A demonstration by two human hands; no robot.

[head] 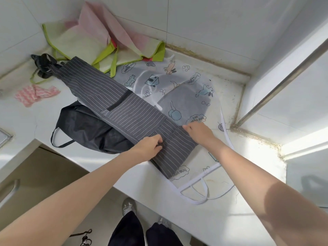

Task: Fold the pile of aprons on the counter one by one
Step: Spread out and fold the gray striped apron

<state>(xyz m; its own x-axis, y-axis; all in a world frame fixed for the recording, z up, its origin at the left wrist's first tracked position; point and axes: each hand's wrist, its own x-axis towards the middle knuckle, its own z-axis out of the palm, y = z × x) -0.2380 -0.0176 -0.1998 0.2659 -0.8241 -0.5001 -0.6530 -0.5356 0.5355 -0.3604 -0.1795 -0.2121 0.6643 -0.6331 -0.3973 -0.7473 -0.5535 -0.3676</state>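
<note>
Four aprons on the counter [230, 219]: one grey striped [110, 100]; one translucent cartoon-print [159, 77]; one black [88, 128]; one green-edged [74, 43]; one pink cloth [35, 95]; two hands.

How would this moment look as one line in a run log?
step: folding striped apron | left hand: pinching its near end | right hand: gripping its edge | beneath: clear printed apron | counter
</note>
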